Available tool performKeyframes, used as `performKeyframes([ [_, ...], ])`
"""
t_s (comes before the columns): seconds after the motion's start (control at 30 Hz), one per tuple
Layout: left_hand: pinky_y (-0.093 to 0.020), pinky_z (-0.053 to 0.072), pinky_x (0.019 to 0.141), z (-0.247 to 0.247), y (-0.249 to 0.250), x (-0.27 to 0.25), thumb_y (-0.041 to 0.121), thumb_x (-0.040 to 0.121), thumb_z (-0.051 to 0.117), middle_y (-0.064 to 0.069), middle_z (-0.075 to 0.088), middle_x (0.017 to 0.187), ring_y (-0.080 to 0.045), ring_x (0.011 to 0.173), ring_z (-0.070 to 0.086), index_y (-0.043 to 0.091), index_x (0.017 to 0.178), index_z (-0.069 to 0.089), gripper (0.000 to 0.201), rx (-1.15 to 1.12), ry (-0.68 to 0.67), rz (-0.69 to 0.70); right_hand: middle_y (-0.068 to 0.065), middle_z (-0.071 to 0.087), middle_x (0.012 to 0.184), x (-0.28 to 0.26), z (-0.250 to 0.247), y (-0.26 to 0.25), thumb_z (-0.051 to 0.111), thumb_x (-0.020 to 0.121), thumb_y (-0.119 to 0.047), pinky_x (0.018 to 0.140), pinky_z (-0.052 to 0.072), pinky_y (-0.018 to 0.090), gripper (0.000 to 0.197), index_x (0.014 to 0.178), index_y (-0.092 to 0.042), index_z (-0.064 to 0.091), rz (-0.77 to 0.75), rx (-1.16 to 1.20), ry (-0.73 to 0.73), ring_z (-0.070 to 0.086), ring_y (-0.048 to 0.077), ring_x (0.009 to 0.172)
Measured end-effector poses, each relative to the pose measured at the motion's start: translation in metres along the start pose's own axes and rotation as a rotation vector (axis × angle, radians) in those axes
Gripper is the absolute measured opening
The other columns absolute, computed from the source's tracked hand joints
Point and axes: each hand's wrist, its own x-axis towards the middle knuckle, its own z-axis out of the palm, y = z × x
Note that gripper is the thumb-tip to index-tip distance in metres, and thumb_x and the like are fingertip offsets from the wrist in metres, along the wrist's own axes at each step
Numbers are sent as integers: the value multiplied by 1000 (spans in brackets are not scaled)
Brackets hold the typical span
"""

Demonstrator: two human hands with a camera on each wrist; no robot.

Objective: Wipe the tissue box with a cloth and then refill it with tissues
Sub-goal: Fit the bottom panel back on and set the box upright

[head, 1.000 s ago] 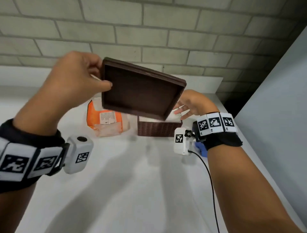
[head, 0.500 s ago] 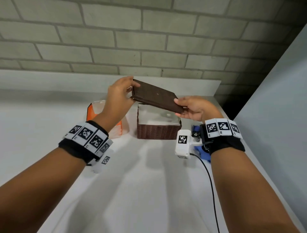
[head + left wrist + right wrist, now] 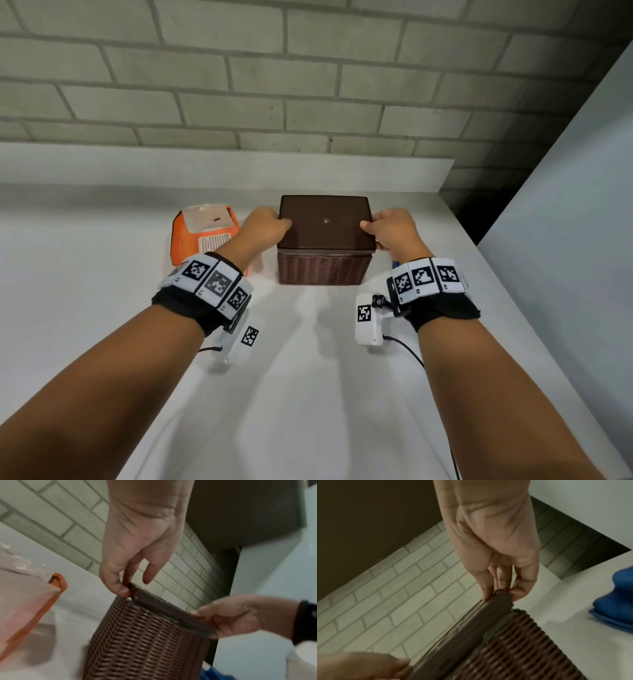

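Together, two bare hands steady a flat dark-brown rectangular lid (image 3: pixel 325 221) on top of a brown woven-pattern tissue box (image 3: pixel 323 269) that stands toward the far side of a white countertop (image 3: pixel 308 394), close to the grey brick wall (image 3: pixel 308 75). The left hand (image 3: pixel 265 228) pinches the lid's left edge, thumb under the rim and fingertips above it, as the left wrist view shows; the right hand (image 3: pixel 392 229) pinches the right edge the same way, thumb on one face and fingers (image 3: pixel 485 586) on the other. Holding opposite ends likely keeps the lid level so it can drop squarely over the box's rim. In the right wrist view a thin gap shows between lid and box at the right corner, so the lid seems not quite seated there.

Just left of the box, partly behind the left wrist, lies an orange and clear plastic tissue packet (image 3: pixel 205 233), probably parked within reach because it supplied the refill; whether anything remains inside cannot be told. On the near right of the box, a folded blue cloth (image 3: pixel 614 601) rests on the counter, mostly hidden behind the right wrist in the head view, presumably set aside where it clears the working space. With the lid going on, the task appears close to done; a light press at both ends should finish it.
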Motion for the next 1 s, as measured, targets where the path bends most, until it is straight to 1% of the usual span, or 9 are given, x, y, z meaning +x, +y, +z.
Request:
performKeyframes([
  [0.1,-36,45,78,5,-2,-2,14,93,52,-24,65,102,-38,103,61,-8,104,65,28,136,23,37,20,66,118,-3,4,0,66,87,-18,100,48,43,38,118,4,63,-92,-145,60,62,34,111],
  [0.33,-28,38,71,9,-9,1,16,93,53,-23,66,103,-36,102,62,-7,103,66,29,210,24,48,20,63,124,-6,8,2,61,91,-19,97,46,35,39,123,4,59,-128,-244,77,59,33,116],
  [0.43,-28,37,69,9,-12,2,16,93,54,-19,62,91,-36,102,62,-7,101,66,27,207,21,47,22,64,121,-7,7,2,59,93,-20,94,46,35,36,117,7,61,-139,-310,72,59,34,114],
  [0.53,-35,43,75,8,-10,2,24,95,51,-21,62,102,-37,109,59,-5,103,63,32,230,32,32,21,59,128,-5,8,4,58,93,-24,98,43,36,43,125,5,56,-136,-339,43,55,33,120],
  [0.6,-42,39,99,7,-6,1,38,97,43,-26,47,135,-38,129,43,-1,128,50,50,337,76,27,19,46,143,-3,6,2,55,94,-36,107,35,38,60,141,-1,40,-163,-390,42,42,33,133],
  [0.67,-46,20,114,7,-1,2,47,98,33,-21,18,155,-36,144,15,9,149,20,65,428,91,110,17,24,156,-1,5,-2,43,96,-45,114,24,44,69,151,-9,20,-223,-438,78,21,34,144],
  [0.73,-49,3,118,11,3,6,50,98,25,-11,-3,161,-30,148,-6,17,152,3,67,564,37,239,9,1,162,1,9,-7,28,100,-46,119,10,48,66,154,-15,5,-297,-501,56,0,29,150],
  [0.8,-51,-7,117,19,5,13,50,99,18,-7,-15,160,-27,147,-18,19,152,-3,65,686,-50,306,5,-10,162,4,16,-8,18,101,-45,119,-1,49,62,154,-17,0,-343,-601,-32,-13,27,149],
  [1.0,-55,-11,116,33,-5,28,41,101,13,-10,-13,160,-26,146,-22,10,152,0,61,733,-100,284,3,-8,163,14,26,5,13,103,-41,119,-7,47,59,153,-12,6,-378,-752,-194,-16,21,149],
])
